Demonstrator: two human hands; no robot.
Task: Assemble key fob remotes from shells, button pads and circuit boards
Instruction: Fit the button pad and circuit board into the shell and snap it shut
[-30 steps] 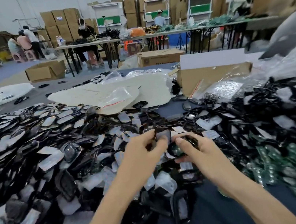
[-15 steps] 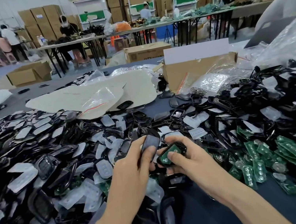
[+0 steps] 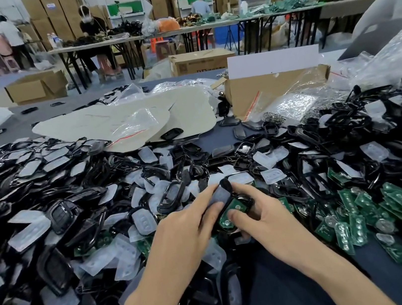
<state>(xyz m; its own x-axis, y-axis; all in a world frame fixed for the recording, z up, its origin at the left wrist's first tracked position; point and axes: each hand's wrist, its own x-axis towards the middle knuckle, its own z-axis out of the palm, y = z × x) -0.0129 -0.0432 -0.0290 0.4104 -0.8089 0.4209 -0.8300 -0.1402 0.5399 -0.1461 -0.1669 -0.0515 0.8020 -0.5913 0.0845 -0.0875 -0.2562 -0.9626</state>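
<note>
Both hands meet over the middle of the heap. The right hand (image 3: 264,218) has its grip curled round a black shell (image 3: 248,200), with the thumb pressing on the green circuit board (image 3: 234,208) that sits inside it. The left hand (image 3: 188,232) has its grip pinched on a clear button pad (image 3: 220,194), forefinger on top and thumb beneath. The pad is tilted over the shell's far end, just above the board. Loose shells (image 3: 61,217) and more pads pile up on the left. Spare boards (image 3: 360,212) are scattered on the right of the dark table (image 3: 280,286). A cardboard box (image 3: 276,88) stands at the back.
</note>
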